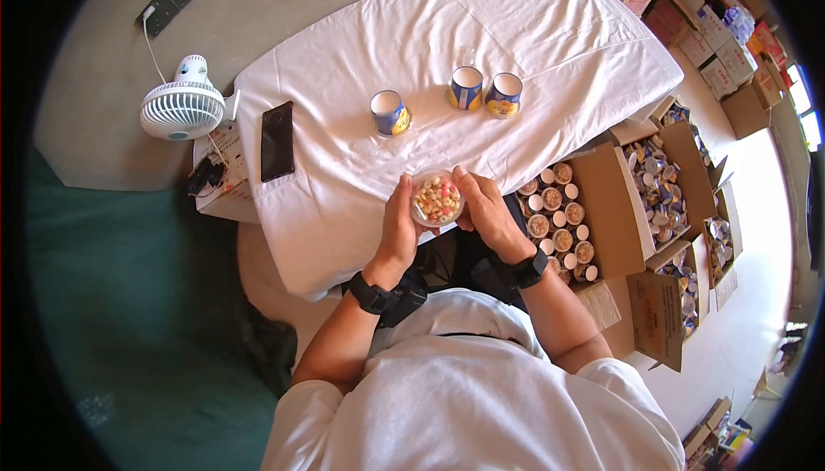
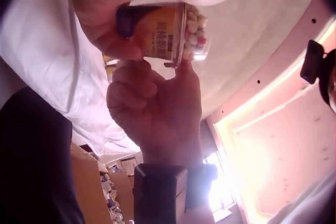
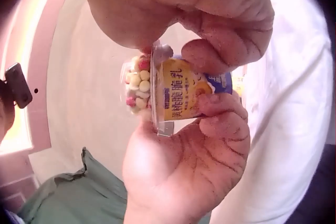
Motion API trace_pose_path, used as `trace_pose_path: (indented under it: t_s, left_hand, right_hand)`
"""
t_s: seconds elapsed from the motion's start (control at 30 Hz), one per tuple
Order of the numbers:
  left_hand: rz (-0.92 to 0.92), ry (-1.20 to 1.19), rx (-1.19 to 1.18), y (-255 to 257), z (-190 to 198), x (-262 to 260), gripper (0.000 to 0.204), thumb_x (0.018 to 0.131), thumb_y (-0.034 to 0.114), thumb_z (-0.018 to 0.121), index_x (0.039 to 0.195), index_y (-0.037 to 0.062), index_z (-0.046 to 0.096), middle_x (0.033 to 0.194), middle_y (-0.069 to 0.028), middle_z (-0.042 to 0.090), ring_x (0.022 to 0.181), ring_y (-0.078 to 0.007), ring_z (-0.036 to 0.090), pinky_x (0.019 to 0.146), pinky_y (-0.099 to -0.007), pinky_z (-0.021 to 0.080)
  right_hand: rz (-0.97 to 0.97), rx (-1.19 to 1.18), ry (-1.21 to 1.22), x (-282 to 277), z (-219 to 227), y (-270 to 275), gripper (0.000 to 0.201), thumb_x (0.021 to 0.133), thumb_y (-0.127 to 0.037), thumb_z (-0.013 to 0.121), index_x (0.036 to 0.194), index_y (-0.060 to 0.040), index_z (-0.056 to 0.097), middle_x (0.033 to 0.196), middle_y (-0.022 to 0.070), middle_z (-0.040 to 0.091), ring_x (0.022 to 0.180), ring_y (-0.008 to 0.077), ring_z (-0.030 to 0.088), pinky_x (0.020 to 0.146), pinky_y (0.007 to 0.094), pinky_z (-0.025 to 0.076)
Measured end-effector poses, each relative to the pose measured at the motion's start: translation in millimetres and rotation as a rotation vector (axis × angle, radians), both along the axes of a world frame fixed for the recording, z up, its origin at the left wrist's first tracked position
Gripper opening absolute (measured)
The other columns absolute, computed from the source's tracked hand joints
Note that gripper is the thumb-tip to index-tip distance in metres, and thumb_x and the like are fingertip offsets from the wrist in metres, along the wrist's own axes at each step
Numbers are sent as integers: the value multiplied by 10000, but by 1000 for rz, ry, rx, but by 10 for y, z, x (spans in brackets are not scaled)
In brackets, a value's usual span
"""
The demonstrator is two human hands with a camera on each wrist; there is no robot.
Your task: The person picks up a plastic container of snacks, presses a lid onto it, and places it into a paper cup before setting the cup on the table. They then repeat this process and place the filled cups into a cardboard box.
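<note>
Both hands hold one yogurt cup (image 3: 181, 90) above the near edge of the table. It has a yellow and blue printed wall and a clear domed lid (image 1: 436, 198) full of small cream, yellow and pink balls. My left hand (image 1: 400, 229) grips the cup's left side, its thumb up by the lid. From the other side my right hand (image 1: 491, 213) grips it, thumb at the lid's rim. In the right wrist view, fingers of both hands curl round the printed wall. Three more cups, a single one (image 1: 390, 113) and a pair (image 1: 466, 88), stand farther back on the table.
A white cloth covers the table (image 1: 344, 67). A black phone (image 1: 277, 141) lies at its left, beside a white fan (image 1: 182, 108). To the right, an open carton (image 1: 610, 213) holds several lidded cups, with more full cartons (image 1: 662, 183) behind.
</note>
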State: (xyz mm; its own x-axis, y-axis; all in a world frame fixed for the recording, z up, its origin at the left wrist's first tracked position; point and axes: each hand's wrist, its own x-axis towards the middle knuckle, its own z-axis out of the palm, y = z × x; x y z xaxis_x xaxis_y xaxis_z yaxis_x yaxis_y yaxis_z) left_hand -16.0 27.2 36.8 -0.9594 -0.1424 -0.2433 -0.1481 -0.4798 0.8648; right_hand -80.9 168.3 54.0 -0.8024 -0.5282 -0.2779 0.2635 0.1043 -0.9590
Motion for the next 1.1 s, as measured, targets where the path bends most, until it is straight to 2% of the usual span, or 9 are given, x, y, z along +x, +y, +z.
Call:
trace_pose_path:
  t_s: [0.2, 0.37, 0.5, 0.57, 0.67, 0.7, 0.83, 0.93, 1.1]
  left_hand:
    - [-154, -29, -85, -171, -99, -15, 547, 953, 556, 318, 1106, 91, 560, 907, -24, 633, 756, -94, 606, 495, -239, 449]
    - [34, -2, -29, -2, -116, -20, 571, 967, 533, 305, 1191, 59, 530, 1081, -71, 616, 956, -151, 610, 752, -293, 502]
    - [43, 10, -6, -79, -188, -26, 529, 985, 461, 335, 1208, 15, 513, 1155, -114, 591, 1044, -189, 599, 900, -332, 487]
    - [87, 15, -24, -88, -186, -41, 479, 986, 443, 365, 1100, 13, 543, 1035, -75, 592, 912, -137, 609, 756, -268, 508]
    - [93, 12, -111, -90, -79, -61, 463, 986, 431, 382, 1021, 10, 571, 929, -57, 598, 819, -103, 610, 649, -234, 513]
    - [78, 10, -154, -102, -102, -75, 463, 985, 431, 383, 1019, 9, 570, 932, -60, 598, 819, -102, 610, 642, -232, 513]
    - [27, -9, -20, 15, -39, -49, 464, 974, 448, 410, 1090, 15, 530, 926, -76, 597, 817, -136, 618, 646, -252, 517]
    - [-21, 46, -34, 79, 78, -17, 444, 976, 435, 410, 1154, 38, 501, 992, -79, 593, 837, -143, 615, 678, -269, 514]
    - [-100, 59, -199, -49, -16, -7, 393, 973, 421, 423, 1105, 61, 511, 913, -39, 572, 711, -102, 557, 577, -244, 457]
  right_hand:
    - [96, -4, 58, -64, -15, 45, 563, 972, -471, 386, 901, 36, 619, 651, 66, 566, 531, 122, 523, 472, 247, 418]
    - [-80, -231, -203, 26, -123, -73, 592, 979, -473, 361, 975, 70, 598, 816, 137, 642, 624, 180, 613, 563, 261, 532]
    - [-30, -93, 11, 54, -76, -20, 602, 971, -484, 372, 1075, 77, 566, 831, 153, 645, 664, 196, 608, 575, 276, 522]
    - [-40, -43, 135, 38, -81, 2, 595, 947, -490, 435, 1140, 62, 543, 879, 155, 643, 724, 215, 610, 601, 289, 520]
    - [-93, -44, 722, 77, 41, 44, 597, 862, -462, 590, 1209, 18, 519, 972, 151, 621, 810, 250, 601, 676, 329, 512]
    - [-20, -28, 609, 113, 191, 94, 630, 763, -392, 718, 1212, -1, 512, 1034, 145, 597, 891, 276, 591, 743, 364, 498]
    - [-60, 73, 731, 125, 102, 81, 540, 753, -295, 754, 1121, 30, 529, 970, 139, 611, 887, 249, 617, 728, 346, 510]
    - [-195, -138, 50, 92, 102, 93, 519, 786, -291, 738, 1099, 63, 524, 914, 118, 610, 882, 197, 615, 743, 330, 512]
    - [-57, -64, 312, 51, -38, 165, 509, 782, -258, 750, 1132, 33, 521, 916, 99, 609, 865, 188, 596, 777, 312, 497]
